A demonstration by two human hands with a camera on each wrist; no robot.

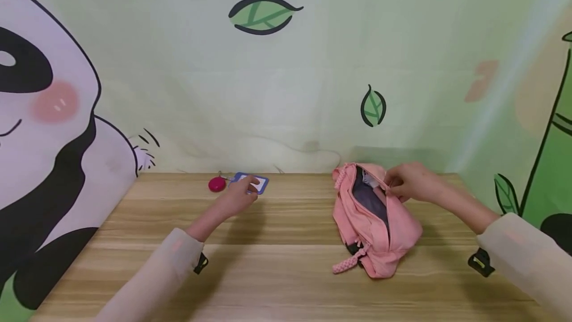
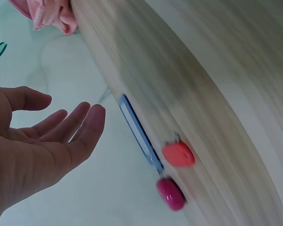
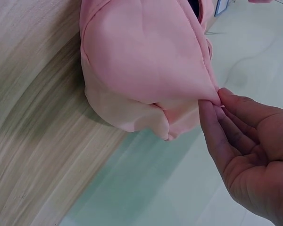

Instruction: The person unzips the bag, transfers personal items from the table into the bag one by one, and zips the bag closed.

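My left hand (image 1: 237, 198) hovers near a blue-framed card holder (image 1: 263, 184), its fingers loosely bent and holding nothing. A magenta round badge reel (image 1: 217, 184) lies at the holder's left end. In the left wrist view, a small orange-red object (image 2: 178, 154) lies beside them; my left hand appears to hide it in the head view. To the right, my right hand (image 1: 415, 181) pinches the opening's edge of a pink fabric bag (image 1: 404, 227). The bag gapes, showing its dark grey lining (image 1: 368, 198) and something whitish inside (image 1: 368, 179).
A wooden table (image 1: 286, 272) carries everything. A braided pink pull (image 1: 348, 264) hangs from the bag's near end onto the tabletop. Behind the table's far edge stands a pale green backdrop (image 1: 313, 88) printed with leaves and a panda.
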